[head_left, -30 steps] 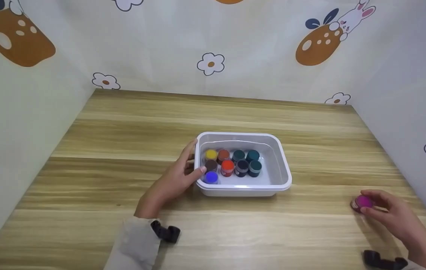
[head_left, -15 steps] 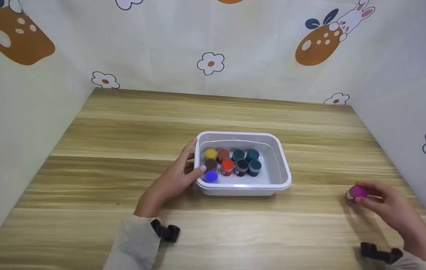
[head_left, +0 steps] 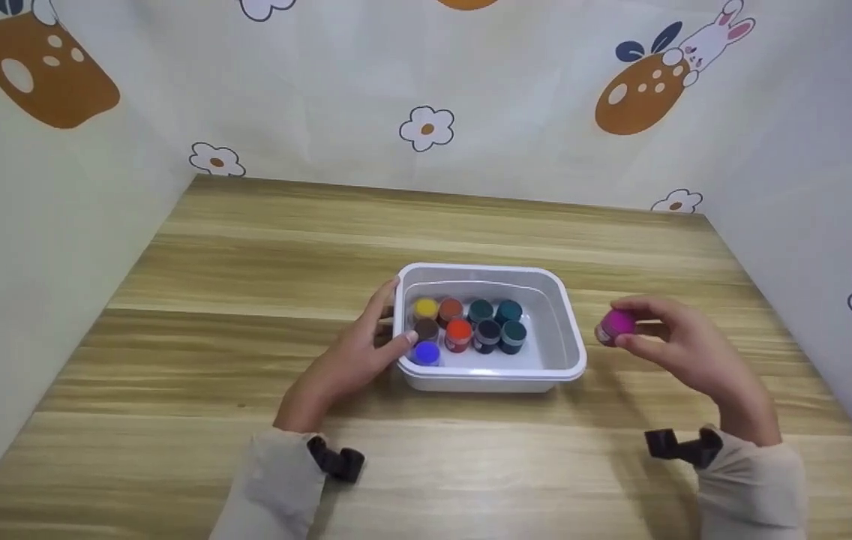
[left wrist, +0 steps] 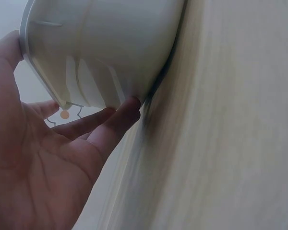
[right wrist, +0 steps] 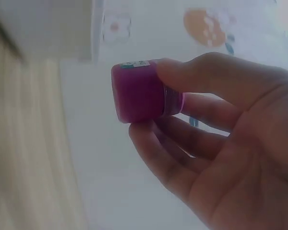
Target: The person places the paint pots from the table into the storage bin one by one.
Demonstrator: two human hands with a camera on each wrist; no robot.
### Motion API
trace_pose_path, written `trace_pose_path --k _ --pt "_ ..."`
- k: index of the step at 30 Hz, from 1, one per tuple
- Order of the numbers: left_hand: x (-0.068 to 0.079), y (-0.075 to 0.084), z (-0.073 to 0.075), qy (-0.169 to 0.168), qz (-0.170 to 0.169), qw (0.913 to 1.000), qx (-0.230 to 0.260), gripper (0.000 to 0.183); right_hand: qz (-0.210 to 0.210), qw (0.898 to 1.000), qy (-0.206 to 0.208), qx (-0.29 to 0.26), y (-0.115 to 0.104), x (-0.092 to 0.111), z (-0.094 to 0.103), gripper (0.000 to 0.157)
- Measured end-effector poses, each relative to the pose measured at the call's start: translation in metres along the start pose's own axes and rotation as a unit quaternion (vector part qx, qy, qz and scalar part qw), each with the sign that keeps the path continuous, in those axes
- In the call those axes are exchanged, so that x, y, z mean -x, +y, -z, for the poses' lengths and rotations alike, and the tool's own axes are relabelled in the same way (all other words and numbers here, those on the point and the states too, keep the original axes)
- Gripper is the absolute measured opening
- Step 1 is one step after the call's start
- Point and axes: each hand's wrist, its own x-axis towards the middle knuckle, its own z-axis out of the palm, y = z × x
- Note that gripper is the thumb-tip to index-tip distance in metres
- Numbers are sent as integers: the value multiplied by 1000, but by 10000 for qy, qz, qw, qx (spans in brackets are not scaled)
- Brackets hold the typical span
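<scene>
My right hand [head_left: 696,352] pinches a small magenta paint jar [head_left: 617,326] between thumb and fingers, just off the right side of a white plastic tub [head_left: 501,373]. In the right wrist view the jar [right wrist: 138,93] lies sideways across the fingertips, a label strip on its side. My left hand [head_left: 347,364] grips the tub's left end, thumb over the rim and fingers along the outer wall, as the left wrist view also shows. Inside the tub stand several paint jars: yellow [head_left: 426,308], orange-red [head_left: 458,330], blue [head_left: 427,353], brown and dark green ones, grouped toward the left.
The tub stands on a wood-grain table [head_left: 283,247]. A pale cloth backdrop [head_left: 321,90] printed with flowers and orange fruit encloses the back and both sides. Black camera mounts [head_left: 336,459] sit on both wrists.
My right hand has carried the magenta jar from the right part of the table leftward and away from me, close to the tub. The left hand and tub stay in place.
</scene>
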Motion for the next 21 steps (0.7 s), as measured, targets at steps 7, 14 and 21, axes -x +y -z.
trace_pose_path --k 7,14,21 --pt "0 -1 -1 16 -113 9999 33 81 520 9949 -858 -51 -35 -41 -44 39" --pt "1 -1 -1 -10 -86 10000 7 83 899 9856 -1411 261 -45 -67 -89 33" --pt "1 -1 0 11 -213 9998 3 83 1049 9779 -1640 758 -51 -78 -114 29"
